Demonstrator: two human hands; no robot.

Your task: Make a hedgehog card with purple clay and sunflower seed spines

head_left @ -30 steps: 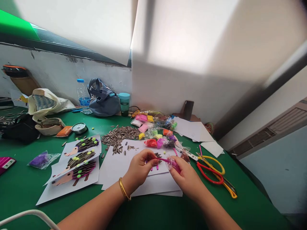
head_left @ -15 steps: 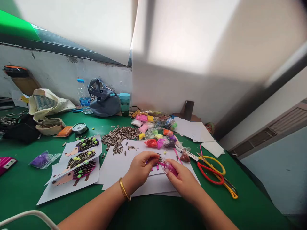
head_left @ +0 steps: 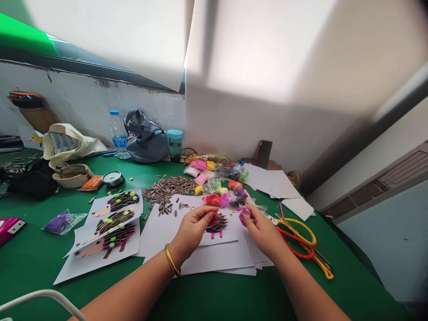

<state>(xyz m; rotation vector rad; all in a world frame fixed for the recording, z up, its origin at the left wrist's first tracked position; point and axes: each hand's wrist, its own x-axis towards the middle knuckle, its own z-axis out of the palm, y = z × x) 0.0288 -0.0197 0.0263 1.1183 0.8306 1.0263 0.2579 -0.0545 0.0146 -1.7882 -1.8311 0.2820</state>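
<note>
My left hand (head_left: pixel 194 227), with a gold bangle (head_left: pixel 172 261) at the wrist, is closed in a pinch; whatever is between the fingertips is too small to make out. Held in my right hand (head_left: pixel 262 227) is a clear plastic bag of pink modelling clay (head_left: pixel 243 215). Between and below the hands lies a paper with a hedgehog figure (head_left: pixel 219 224), its back covered in striped sunflower seeds and two pink feet beneath. My left hand covers part of this figure. A small yellow-green clay ball (head_left: pixel 231 213) sits close to its right side.
A pile of sunflower seeds (head_left: pixel 169 191) and several bagged clays (head_left: pixel 212 199) lie beyond the papers. Red-handled and yellow-handled scissors (head_left: pixel 302 243) rest at the right. Finished hedgehog pictures (head_left: pixel 115 238) are at the left. A bottle (head_left: pixel 118 138), bag (head_left: pixel 147 145) and cup (head_left: pixel 174 145) stand behind.
My hands have moved apart: the right has gone right and up with the bag of pink clay, the left slightly left. More of the seed-covered hedgehog now shows between them.
</note>
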